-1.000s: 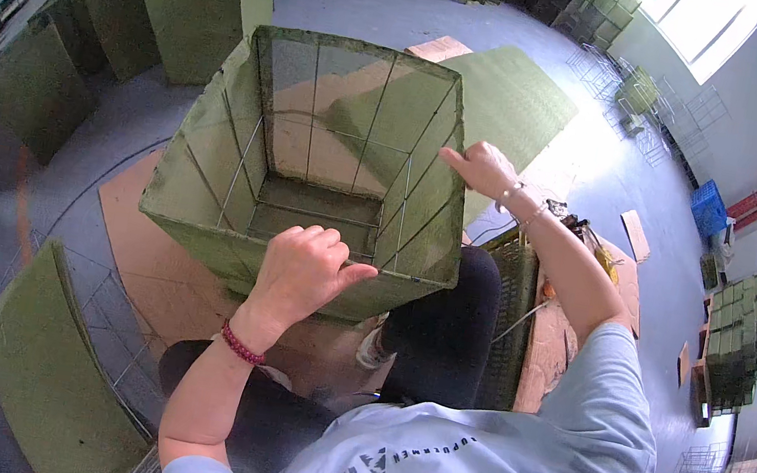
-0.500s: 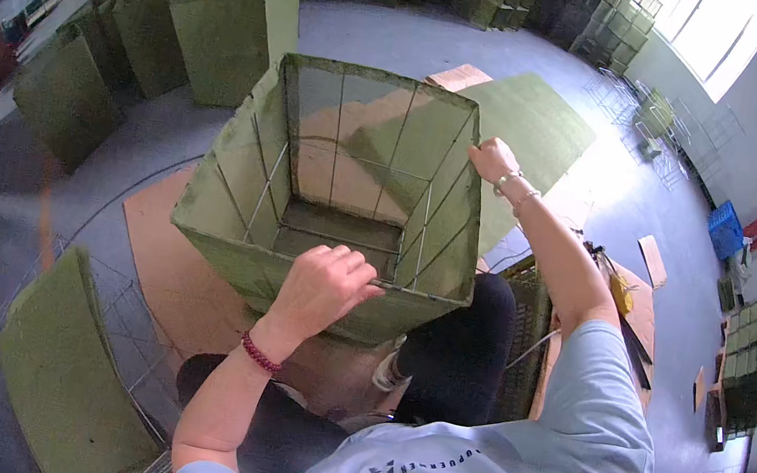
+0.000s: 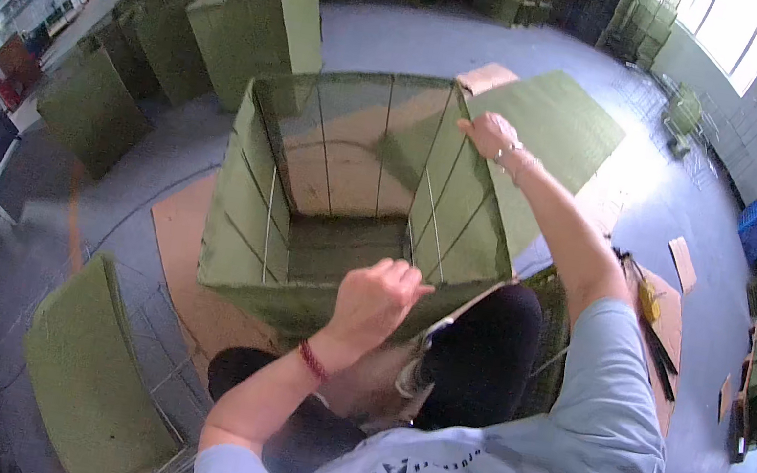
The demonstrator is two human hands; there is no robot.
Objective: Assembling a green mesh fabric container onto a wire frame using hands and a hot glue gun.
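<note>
So, left to right: there's a stack of bent green panels (image 3: 105,371) low on the left, with a row of dark green bins (image 3: 246,42) standing on the floor farther back. Then the main thing, the big green box (image 3: 288,309) with a thin wire frame, sitting over brown cardboard (image 3: 177,225) right in front of the person's knees.

The left hand (image 3: 378,301) is curled at the near rim, thumb along the edge, so I'd call that a grip, though the wall-side fingertips are hard to see. The right hand (image 3: 490,137) pinches the right rim near the far corner, thumb on top. Past it, a flat green sheet (image 3: 566,118) lies on the floor.

Looks to me like the step in hand is steadying or squaring up the box by its rim. Next move calls for both hands pulling evenly so the rim doesn't skew. The mouth points up toward the person, and the near rim slants a bit, right end farther away. Honestly can't tell the long axis through this lens.
</note>
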